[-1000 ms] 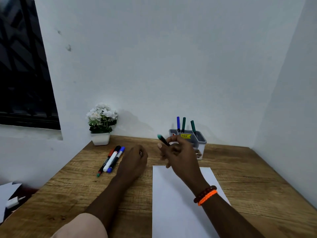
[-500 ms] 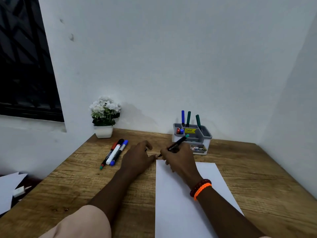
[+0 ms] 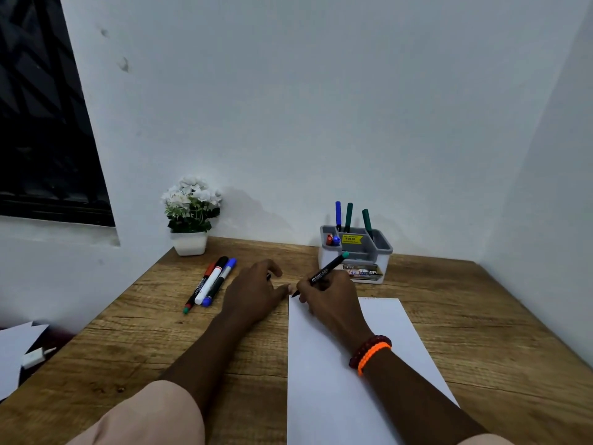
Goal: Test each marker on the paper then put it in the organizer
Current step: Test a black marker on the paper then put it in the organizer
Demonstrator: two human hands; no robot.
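Head view, looking down on a wooden desk (image 3: 481,332). Right hand (image 3: 330,300) grips a black marker (image 3: 324,273) in a writing hold, fingers curled round the barrel, tip down at the far left corner of the white paper (image 3: 337,396); the marker's green end tilts up toward the organizer (image 3: 354,256). Left hand (image 3: 253,293) rests palm-down on the desk just beside the paper's left edge, fingers loosely bent, thumb tip near the right hand (whether it holds the cap, I cannot tell). Red and orange bracelets (image 3: 370,353) sit on the right wrist. Paper lies at the near middle of the desk, running off the near edge of view. Left of the left hand, three markers (image 3: 211,284) lie side by side, touching, slanted toward the far left corner. Organizer, grey on white, stands at the desk's far edge against the wall; a blue pen (image 3: 338,215) and two dark green ones stand upright in it, small red and blue caps showing in its left compartment. White potted flowers (image 3: 191,216) occupy the far left corner.
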